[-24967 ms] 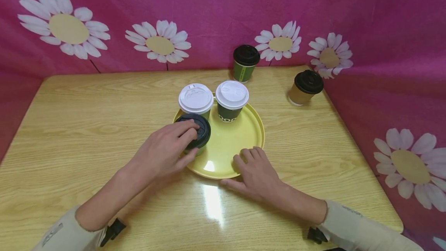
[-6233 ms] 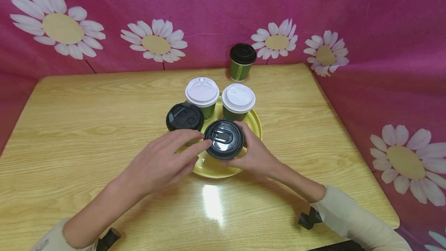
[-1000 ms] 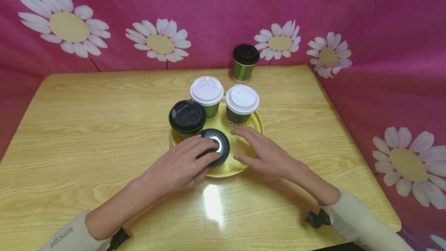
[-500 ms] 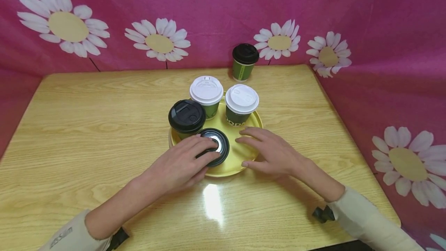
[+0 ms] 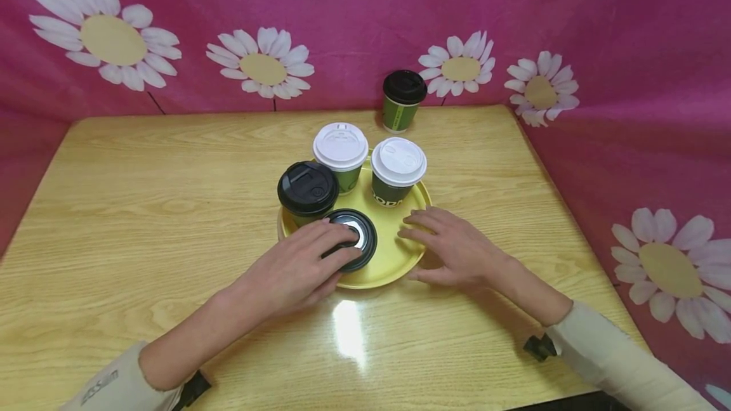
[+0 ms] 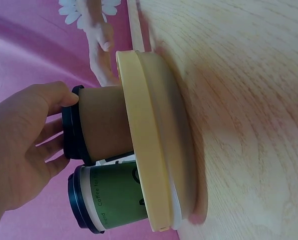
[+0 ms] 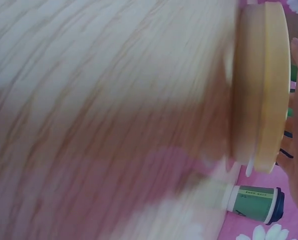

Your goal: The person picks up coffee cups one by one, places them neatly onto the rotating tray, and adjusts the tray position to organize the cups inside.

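Note:
A round yellow tray holds several lidded paper coffee cups. My left hand grips the black lid of the brown coffee cup at the tray's near left; fingers and thumb bend round the lid's edge. Behind it stands a green cup with a black lid. Farther back are a green cup with a white lid and a dark green cup with a white lid. My right hand hovers over the tray's right rim, fingers spread and loosely bent, holding nothing.
Another green cup with a black lid stands off the tray, at the back of the wooden table. Pink cloth with daisies hangs behind and along the right side.
The brown cup, earlier on the table at right, was held in my right hand over the tray and now stands on it. My right hand has drawn away rightward; my left stays on the lid.

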{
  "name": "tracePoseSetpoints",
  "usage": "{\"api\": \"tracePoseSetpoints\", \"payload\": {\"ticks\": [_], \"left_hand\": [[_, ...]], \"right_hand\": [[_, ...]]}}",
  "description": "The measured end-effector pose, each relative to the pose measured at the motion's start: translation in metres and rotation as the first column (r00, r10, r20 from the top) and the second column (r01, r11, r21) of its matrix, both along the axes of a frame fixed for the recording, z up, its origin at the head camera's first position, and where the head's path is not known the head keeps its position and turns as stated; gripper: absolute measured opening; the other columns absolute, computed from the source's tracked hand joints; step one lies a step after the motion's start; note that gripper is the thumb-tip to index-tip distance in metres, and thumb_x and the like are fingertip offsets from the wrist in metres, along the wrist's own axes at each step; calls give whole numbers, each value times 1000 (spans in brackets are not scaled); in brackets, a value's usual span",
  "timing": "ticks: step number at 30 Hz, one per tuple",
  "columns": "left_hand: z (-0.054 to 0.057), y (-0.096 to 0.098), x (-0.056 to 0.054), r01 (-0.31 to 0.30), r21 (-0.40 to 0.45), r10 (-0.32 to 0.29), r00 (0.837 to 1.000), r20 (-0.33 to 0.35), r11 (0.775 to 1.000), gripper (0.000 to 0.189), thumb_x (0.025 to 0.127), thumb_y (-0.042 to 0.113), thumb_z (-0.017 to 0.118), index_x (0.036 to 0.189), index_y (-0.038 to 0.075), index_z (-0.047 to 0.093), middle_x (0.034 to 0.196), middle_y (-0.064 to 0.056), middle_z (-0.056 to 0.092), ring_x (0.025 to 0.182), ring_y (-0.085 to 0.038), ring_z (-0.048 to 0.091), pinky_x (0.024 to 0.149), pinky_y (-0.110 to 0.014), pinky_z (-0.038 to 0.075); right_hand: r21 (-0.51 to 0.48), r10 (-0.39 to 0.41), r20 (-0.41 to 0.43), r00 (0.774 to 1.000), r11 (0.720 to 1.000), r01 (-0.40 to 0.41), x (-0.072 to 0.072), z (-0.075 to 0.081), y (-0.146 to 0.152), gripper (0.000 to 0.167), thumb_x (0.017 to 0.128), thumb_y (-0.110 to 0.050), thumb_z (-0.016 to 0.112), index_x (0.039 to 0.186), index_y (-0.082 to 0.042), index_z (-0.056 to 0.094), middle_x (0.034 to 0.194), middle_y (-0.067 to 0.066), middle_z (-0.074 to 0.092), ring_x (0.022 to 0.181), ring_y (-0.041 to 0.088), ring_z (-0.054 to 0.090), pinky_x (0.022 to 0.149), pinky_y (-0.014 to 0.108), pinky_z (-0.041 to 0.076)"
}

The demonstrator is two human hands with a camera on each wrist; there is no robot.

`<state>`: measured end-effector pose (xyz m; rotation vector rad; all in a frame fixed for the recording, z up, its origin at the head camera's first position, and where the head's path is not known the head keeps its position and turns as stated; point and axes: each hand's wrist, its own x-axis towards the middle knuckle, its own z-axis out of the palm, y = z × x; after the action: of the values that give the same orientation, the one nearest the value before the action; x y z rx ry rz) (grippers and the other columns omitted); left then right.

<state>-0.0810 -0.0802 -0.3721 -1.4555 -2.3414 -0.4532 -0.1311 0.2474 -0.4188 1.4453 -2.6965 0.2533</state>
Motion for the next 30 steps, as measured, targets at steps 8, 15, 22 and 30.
{"api": "tracePoseSetpoints", "payload": {"ticks": [8, 15, 22, 30], "left_hand": [[1, 0, 0, -4, -12, 5, 1000, 15, 1000, 36, 86, 14, 72, 120, 5, 65, 126, -12, 57, 117, -29, 54, 110, -45, 38], [1, 0, -1, -9, -24, 10, 1000, 25, 1000, 35, 86, 14, 72, 120, 6, 65, 126, -12, 57, 118, -28, 54, 110, -44, 38], [1, 0, -1, -8, -17, 8, 1000, 13, 1000, 36, 85, 14, 72, 119, 5, 65, 126, -12, 58, 117, -29, 54, 110, -45, 38], [1, 0, 0, -8, -13, 8, 1000, 9, 1000, 36, 84, 13, 72, 118, 5, 65, 126, -12, 58, 117, -29, 54, 110, -46, 37]], "right_hand": [[17, 47, -30, 998, 999, -47, -3, -3, 3, 66, 87, -64, 62, 129, -13, 62, 133, 12, 58, 129, 33, 47, 114, 48, 28], [30, 86, -55, 995, 996, -85, -6, -8, 5, 54, 87, -58, 66, 119, -14, 67, 124, 10, 63, 124, 30, 51, 115, 46, 28], [-5, 116, -61, 991, 993, -116, -8, -11, 5, 46, 89, -54, 66, 113, -15, 69, 114, 4, 66, 117, 27, 54, 114, 47, 29], [-35, 147, -80, 986, 988, -150, -9, -12, 5, 42, 92, -53, 62, 107, -15, 70, 105, 1, 66, 109, 25, 56, 110, 50, 33]]}}
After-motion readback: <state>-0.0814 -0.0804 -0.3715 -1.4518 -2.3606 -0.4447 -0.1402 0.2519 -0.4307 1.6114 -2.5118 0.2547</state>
